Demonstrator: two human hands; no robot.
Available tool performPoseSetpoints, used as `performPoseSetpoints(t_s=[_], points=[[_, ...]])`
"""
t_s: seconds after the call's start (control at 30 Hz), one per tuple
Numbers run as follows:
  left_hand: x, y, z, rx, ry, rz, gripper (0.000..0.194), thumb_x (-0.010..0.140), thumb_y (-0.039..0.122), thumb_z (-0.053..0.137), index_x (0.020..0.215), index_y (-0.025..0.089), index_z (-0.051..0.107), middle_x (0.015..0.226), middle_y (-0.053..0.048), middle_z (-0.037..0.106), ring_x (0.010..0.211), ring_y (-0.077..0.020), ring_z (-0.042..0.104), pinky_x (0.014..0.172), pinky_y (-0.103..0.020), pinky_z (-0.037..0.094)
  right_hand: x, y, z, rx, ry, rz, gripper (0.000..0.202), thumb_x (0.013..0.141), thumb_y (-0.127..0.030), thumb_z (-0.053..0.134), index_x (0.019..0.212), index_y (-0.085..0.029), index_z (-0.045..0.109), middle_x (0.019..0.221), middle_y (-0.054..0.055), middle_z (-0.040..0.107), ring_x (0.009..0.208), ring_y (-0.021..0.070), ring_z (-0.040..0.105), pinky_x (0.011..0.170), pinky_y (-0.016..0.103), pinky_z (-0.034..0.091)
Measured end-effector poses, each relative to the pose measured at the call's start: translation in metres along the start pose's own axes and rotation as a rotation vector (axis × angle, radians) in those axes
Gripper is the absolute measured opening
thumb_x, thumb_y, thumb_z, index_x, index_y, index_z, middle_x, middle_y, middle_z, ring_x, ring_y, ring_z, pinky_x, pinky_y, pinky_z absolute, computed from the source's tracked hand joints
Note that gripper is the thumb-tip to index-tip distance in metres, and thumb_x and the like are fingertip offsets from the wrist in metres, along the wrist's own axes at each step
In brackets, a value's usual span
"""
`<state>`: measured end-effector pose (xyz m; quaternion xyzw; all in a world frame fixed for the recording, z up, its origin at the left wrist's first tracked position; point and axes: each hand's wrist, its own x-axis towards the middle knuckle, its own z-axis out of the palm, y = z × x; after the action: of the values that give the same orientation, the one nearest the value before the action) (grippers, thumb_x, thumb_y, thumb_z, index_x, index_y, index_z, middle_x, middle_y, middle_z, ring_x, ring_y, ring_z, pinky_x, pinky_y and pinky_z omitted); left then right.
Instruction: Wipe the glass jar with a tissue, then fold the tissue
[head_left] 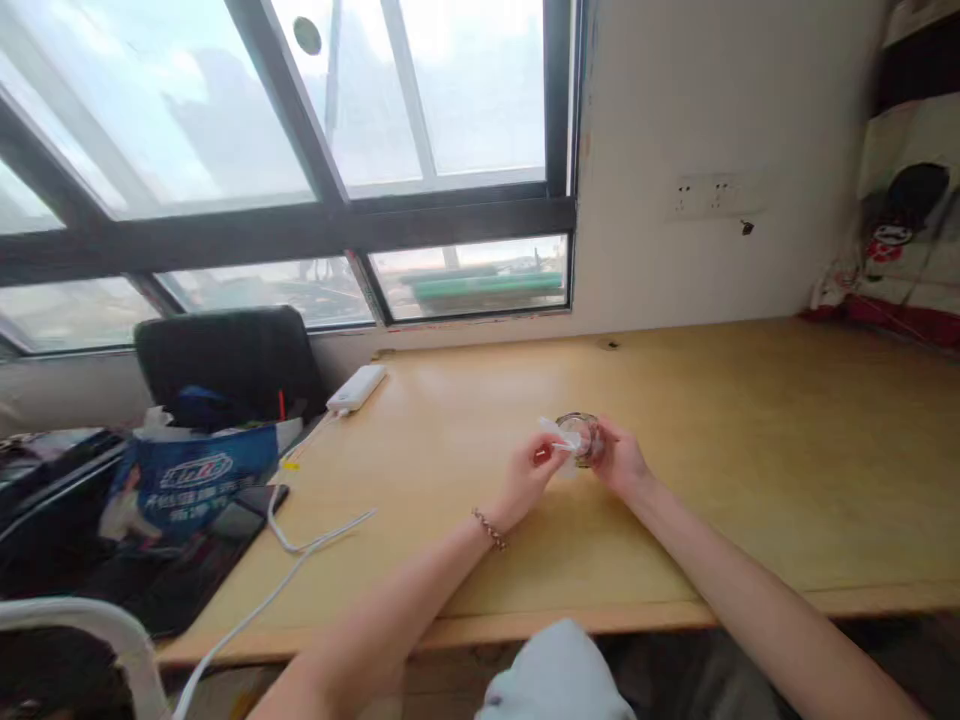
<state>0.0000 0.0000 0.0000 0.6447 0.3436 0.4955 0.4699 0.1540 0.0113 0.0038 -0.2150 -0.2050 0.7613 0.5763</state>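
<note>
A clear glass cup is over the middle of the wooden table, tilted, its rim facing my left side. Wrapped round its right side is my right hand. My left hand, with a bracelet on the wrist, pinches a thin white tissue or cloth at the cup's left side. Part of the white piece lies against the glass. Whether the cup's base touches the table cannot be made out.
A white power strip lies at the table's back left, its white cable running over the left edge. A black chair with a blue bag stands left. The wooden table meets the wall.
</note>
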Motion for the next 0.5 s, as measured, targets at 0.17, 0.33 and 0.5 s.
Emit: performPoseSetpoints(t_s=[0.17, 0.33, 0.5], points=[[0.010, -0.009, -0.007, -0.168, 0.127, -0.152, 0.029, 0.072, 0.042, 0.055, 0.080, 0.014, 0.053, 0.069, -0.001, 0.055, 0.063, -0.0102, 0.050, 0.057, -0.020, 0.040, -0.003, 0.005, 0.005, -0.056, -0.094, 0.100, 0.030, 0.079, -0.030, 0.046, 0.053, -0.017, 0.048, 0.050, -0.001, 0.045, 0.043, 0.0097, 0.041, 0.044, 0.022, 0.036], [0.011, -0.011, -0.005, -0.315, 0.113, -0.206, 0.029, 0.069, 0.041, 0.059, 0.076, 0.014, 0.055, 0.071, -0.001, 0.058, 0.064, -0.0103, 0.053, 0.059, -0.020, 0.040, -0.006, 0.009, 0.007, -0.180, -0.043, 0.149, 0.021, 0.078, -0.029, 0.047, 0.067, -0.014, 0.058, 0.060, 0.002, 0.059, 0.052, 0.0130, 0.052, 0.055, 0.025, 0.041], [0.008, 0.003, -0.009, -0.181, 0.108, -0.102, 0.027, 0.072, 0.039, 0.057, 0.079, 0.013, 0.063, 0.078, -0.004, 0.063, 0.072, -0.0137, 0.056, 0.067, -0.024, 0.043, -0.007, 0.016, 0.011, -0.223, 0.014, 0.070, 0.015, 0.074, -0.028, 0.054, 0.069, -0.015, 0.060, 0.062, 0.001, 0.061, 0.053, 0.0127, 0.053, 0.055, 0.024, 0.041]])
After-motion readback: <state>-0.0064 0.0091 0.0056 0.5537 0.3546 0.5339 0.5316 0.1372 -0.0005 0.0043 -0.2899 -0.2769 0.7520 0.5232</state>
